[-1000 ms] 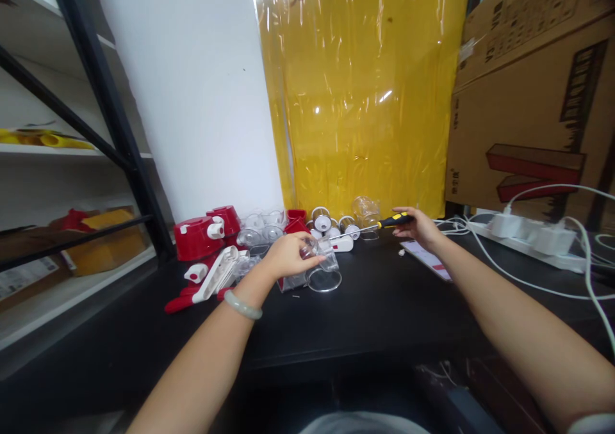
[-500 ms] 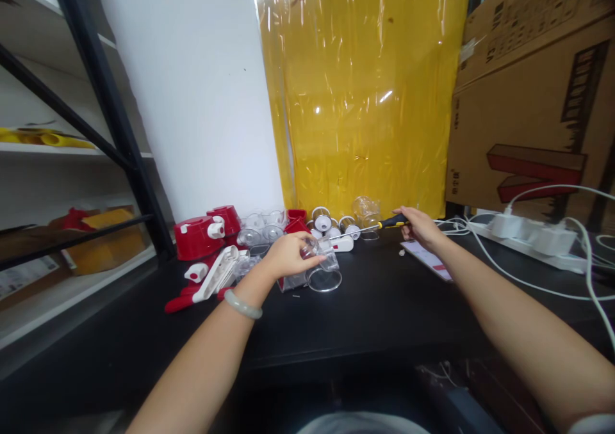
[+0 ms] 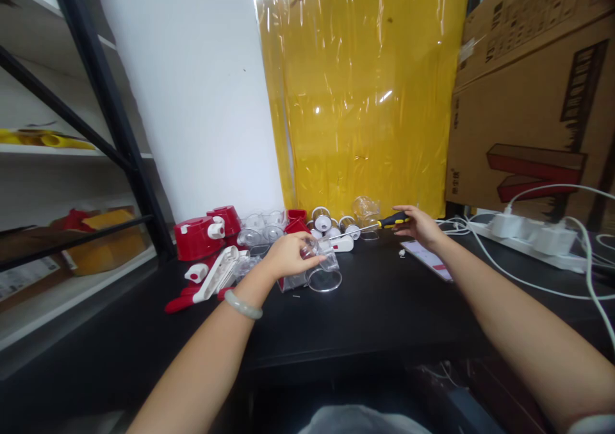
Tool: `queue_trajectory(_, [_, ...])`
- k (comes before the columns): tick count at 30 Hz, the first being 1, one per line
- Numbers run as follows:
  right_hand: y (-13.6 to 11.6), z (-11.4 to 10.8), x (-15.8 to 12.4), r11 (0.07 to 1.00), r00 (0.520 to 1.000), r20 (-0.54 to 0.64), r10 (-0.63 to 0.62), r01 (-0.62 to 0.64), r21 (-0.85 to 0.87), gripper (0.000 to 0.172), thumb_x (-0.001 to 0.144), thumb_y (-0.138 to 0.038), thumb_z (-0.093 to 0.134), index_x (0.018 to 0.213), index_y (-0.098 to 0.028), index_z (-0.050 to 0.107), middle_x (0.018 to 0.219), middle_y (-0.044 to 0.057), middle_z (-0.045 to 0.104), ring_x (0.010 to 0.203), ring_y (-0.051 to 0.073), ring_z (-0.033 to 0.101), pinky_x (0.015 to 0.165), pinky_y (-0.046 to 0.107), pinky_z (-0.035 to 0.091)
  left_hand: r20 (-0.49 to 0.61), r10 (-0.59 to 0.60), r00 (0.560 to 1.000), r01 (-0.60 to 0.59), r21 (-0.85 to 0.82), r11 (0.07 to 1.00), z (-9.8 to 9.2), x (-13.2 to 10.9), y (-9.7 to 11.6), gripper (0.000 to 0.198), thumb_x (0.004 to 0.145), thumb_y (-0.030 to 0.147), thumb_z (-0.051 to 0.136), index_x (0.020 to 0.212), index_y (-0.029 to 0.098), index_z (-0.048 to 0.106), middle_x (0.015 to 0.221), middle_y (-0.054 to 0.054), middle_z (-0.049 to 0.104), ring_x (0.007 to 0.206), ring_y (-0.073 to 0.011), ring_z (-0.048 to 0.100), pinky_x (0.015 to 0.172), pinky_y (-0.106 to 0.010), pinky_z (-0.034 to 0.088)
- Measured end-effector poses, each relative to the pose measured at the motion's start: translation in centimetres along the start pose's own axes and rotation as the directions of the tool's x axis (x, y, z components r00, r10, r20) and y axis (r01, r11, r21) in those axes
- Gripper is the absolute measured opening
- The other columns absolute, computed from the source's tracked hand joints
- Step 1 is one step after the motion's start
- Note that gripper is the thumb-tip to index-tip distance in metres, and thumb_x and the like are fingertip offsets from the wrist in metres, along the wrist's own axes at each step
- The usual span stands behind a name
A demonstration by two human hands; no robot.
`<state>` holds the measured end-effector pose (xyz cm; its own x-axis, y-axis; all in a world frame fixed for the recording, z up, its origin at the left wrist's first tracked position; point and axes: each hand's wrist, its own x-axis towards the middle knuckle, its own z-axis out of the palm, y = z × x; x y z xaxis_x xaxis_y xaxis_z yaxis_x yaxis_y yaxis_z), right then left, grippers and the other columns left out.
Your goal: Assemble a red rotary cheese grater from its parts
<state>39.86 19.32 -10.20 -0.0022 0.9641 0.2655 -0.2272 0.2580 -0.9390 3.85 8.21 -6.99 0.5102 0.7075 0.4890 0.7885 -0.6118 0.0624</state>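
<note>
My left hand (image 3: pixel 292 255) is closed around a clear plastic part (image 3: pixel 328 262) just above the black table. Below it a round clear ring (image 3: pixel 325 280) shows, though I cannot tell whether the two are one piece. My right hand (image 3: pixel 419 226) holds the black and yellow handle of a screwdriver (image 3: pixel 393 220) between thumb and fingers, some fingers loosened. The shaft lies nearly level and points left, its tip reaching the clear part near my left fingers. Exact contact at the tip is too small to make out.
Red housings (image 3: pixel 196 237), white and red handles (image 3: pixel 218 274), clear cups (image 3: pixel 262 228) and metal-sided cylinders (image 3: pixel 321 220) crowd the left and back. A phone-like slab (image 3: pixel 427 259) lies right, near a power strip (image 3: pixel 538 241) with cables. A large carton (image 3: pixel 533 114) stands behind.
The fingers of my right hand have loosened and shifted on the screwdriver handle. My left hand and the clear part stay in place.
</note>
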Motion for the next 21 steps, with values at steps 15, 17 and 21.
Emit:
queue_trajectory(15, [0.6, -0.19, 0.51, 1.0, 1.0, -0.011, -0.009, 0.009, 0.021, 0.033, 0.093, -0.037, 0.039, 0.106, -0.019, 0.064, 0.073, 0.006, 0.068, 0.058, 0.02, 0.068, 0.061, 0.037, 0.059, 0.0, 0.009, 1.0, -0.009, -0.007, 1.0, 0.09, 0.0, -0.11, 0.045, 0.085, 0.058, 0.063, 0.064, 0.019, 0.069, 0.117, -0.01, 0.073, 0.097, -0.0239, 0.07, 0.088, -0.037, 0.053])
queue_trajectory(17, [0.4, -0.15, 0.35, 0.998, 1.0, -0.005, -0.02, 0.02, 0.055, 0.028, 0.087, -0.026, 0.045, 0.106, -0.02, 0.064, 0.077, 0.005, 0.068, 0.061, 0.019, 0.069, 0.063, 0.036, 0.059, -0.001, 0.007, 1.0, -0.007, -0.007, 1.0, 0.05, 0.0, -0.03, 0.045, 0.085, 0.058, 0.063, 0.063, 0.019, 0.069, 0.117, -0.009, 0.073, 0.097, -0.0238, 0.07, 0.088, -0.037, 0.053])
queue_trajectory(21, [0.23, -0.1, 0.15, 0.999, 1.0, -0.012, -0.023, 0.023, 0.035, 0.024, 0.083, -0.022, 0.054, 0.105, -0.02, 0.064, 0.072, 0.002, 0.064, 0.055, 0.016, 0.065, 0.058, 0.03, 0.057, -0.008, 0.006, 1.0, -0.006, -0.008, 1.0, 0.05, 0.0, 0.0, 0.044, 0.084, 0.058, 0.064, 0.065, 0.019, 0.07, 0.117, -0.009, 0.073, 0.097, -0.0241, 0.071, 0.087, -0.037, 0.054])
